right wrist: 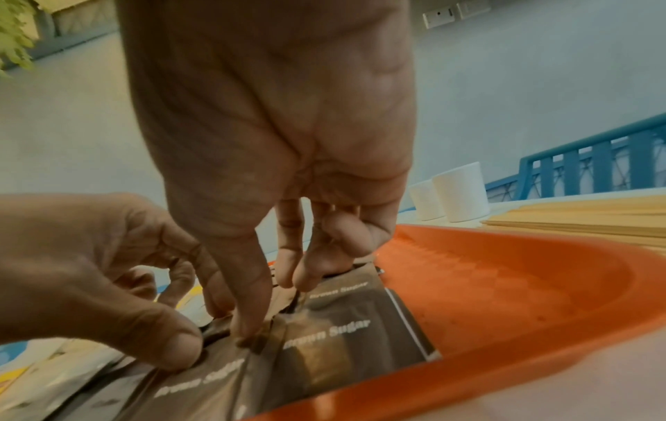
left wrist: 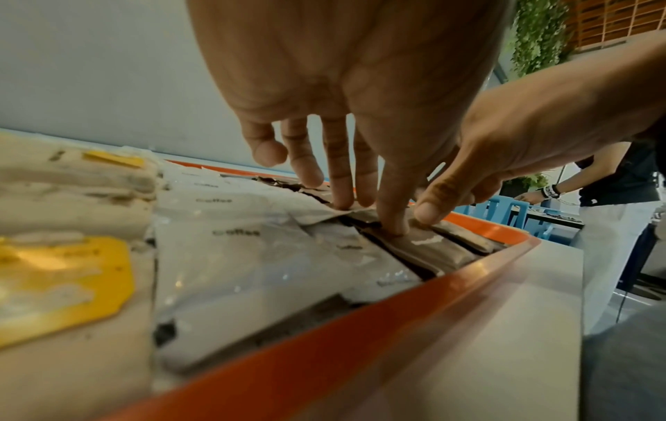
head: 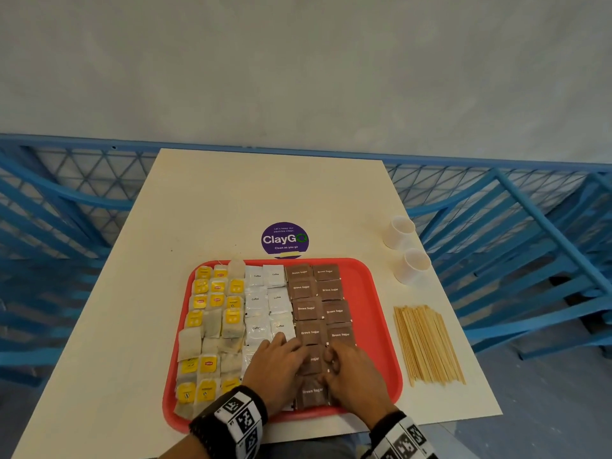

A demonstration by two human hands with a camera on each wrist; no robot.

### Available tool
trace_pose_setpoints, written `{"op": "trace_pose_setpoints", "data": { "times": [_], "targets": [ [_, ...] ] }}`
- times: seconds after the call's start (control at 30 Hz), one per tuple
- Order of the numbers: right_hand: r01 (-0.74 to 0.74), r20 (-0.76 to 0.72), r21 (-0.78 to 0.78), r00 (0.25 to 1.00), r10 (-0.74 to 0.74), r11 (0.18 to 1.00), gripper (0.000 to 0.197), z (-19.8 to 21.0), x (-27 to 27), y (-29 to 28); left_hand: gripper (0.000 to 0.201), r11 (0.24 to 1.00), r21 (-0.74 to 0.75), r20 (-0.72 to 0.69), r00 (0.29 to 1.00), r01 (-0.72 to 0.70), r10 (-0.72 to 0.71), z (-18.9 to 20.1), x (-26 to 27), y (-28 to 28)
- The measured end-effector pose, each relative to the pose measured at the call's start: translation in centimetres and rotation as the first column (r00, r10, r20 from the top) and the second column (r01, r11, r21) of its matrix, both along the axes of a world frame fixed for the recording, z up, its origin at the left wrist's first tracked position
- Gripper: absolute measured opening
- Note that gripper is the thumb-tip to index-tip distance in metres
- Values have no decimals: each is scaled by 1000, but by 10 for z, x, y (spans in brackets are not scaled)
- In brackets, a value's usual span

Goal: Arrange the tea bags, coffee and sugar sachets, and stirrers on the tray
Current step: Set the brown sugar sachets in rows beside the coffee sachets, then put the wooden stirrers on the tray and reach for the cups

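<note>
Left of the left hand point(head: 275, 366), the tea bags point(head: 212, 326) fill the tray point(head: 377, 342) in soft, papery, slightly puffed rows with stiff yellow tags. The glossy white coffee sachets point(head: 265, 303) run under and ahead of that hand; its fingers lie straight and spread, pressing flat where the white rows meet the brown sugar sachets point(head: 318, 306), its thumb on a brown one.

The right hand point(head: 351, 376) sits just beside it on the near end of the sugar rows. Its thumb presses a sachet edge and its fingers curl down onto the matte brown paper; I cannot tell whether it pinches one or only nudges it. The sachets are flat rectangles, overlapping slightly, in two columns running away from the person.

Right of the right hand, off the tray on the table point(head: 231, 193), lie the stirrers point(head: 427, 346): thin, pale wooden sticks in a loose flat bundle, long axis pointing away from the person. They lie nearer the right hand, which is the likelier one to fetch them. Two white cups point(head: 407, 250) stand beyond them.
</note>
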State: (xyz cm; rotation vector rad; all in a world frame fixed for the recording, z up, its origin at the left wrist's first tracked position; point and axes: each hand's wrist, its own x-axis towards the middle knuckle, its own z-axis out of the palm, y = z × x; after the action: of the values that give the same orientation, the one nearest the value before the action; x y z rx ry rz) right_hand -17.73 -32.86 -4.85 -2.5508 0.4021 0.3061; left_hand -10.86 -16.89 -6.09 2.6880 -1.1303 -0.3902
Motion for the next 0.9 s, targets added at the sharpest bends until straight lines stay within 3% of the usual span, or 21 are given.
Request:
{"op": "trace_pose_setpoints", "data": {
  "times": [0.07,0.13,0.27,0.37,0.47,0.53,0.63,0.73,0.8,0.9],
  "targets": [
    [3,23,15,1000,-3,1000,18,2,0,0,25,1000,-5,16,1000,26,-26,-1,1,2],
    [-20,38,11,999,19,1000,10,4,1,1,31,996,42,25,997,75,-76,-2,1,2],
    [8,63,21,998,-9,1000,11,4,1,1,43,995,-1,52,994,100,-100,-2,3,0],
    [7,70,26,997,-9,1000,17,4,0,2,29,996,-60,63,996,63,-59,9,2,0],
    [24,150,66,988,-33,998,2,7,-2,-1,29,995,-79,-3,998,66,-67,11,3,-1],
    [43,153,127,986,-63,991,10,9,-7,-6,26,993,-96,-10,997,72,-74,10,4,0],
    [182,79,216,976,-204,959,27,12,-24,-22,19,986,-164,-86,995,29,-44,13,12,-4],
    [357,122,163,918,-378,920,43,12,-46,-58,12,966,-259,-168,985,-15,-30,25,25,-21],
    [478,157,119,857,-492,870,42,14,-53,-91,14,964,-266,-241,969,-11,-56,35,33,-42],
    [621,79,31,780,-621,783,29,10,-51,-141,14,966,-247,-245,960,76,-138,47,39,-82]
  ]
}}
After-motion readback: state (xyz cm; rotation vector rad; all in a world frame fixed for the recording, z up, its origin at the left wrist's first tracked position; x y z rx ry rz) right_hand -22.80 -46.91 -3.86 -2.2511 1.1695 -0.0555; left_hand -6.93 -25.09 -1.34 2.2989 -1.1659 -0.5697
